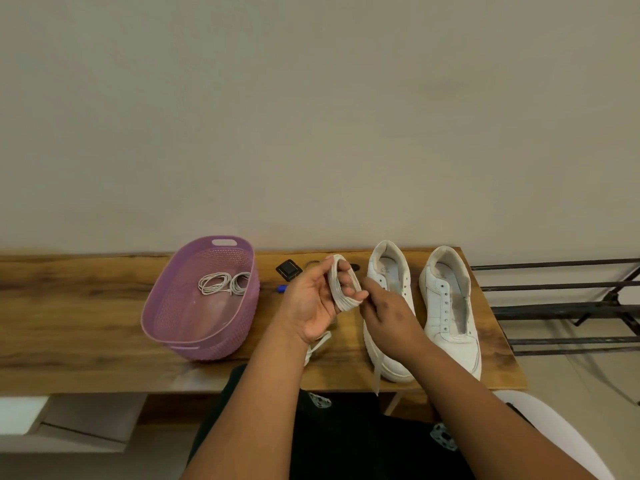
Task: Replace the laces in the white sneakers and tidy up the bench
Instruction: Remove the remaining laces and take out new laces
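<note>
Along the wall we see the wooden table [86,306], its left end cut off by the frame and its right end stopping beside a dark metal rack [571,306]. Open table surface lies left of the purple basket [166,327], which holds two coiled laces [223,283]. Two white sneakers [446,306] stand unlaced near the right end, the left one partly hidden by our right hand [391,317]. Our left hand [308,303] carries a flat white lace [341,289] wound around its fingers [349,284]; the right-hand fingers pinch this lace, whose tail hangs past the near edge. A small black object [288,269] and a blue item [282,288] behind the hands are hard to make out.
</note>
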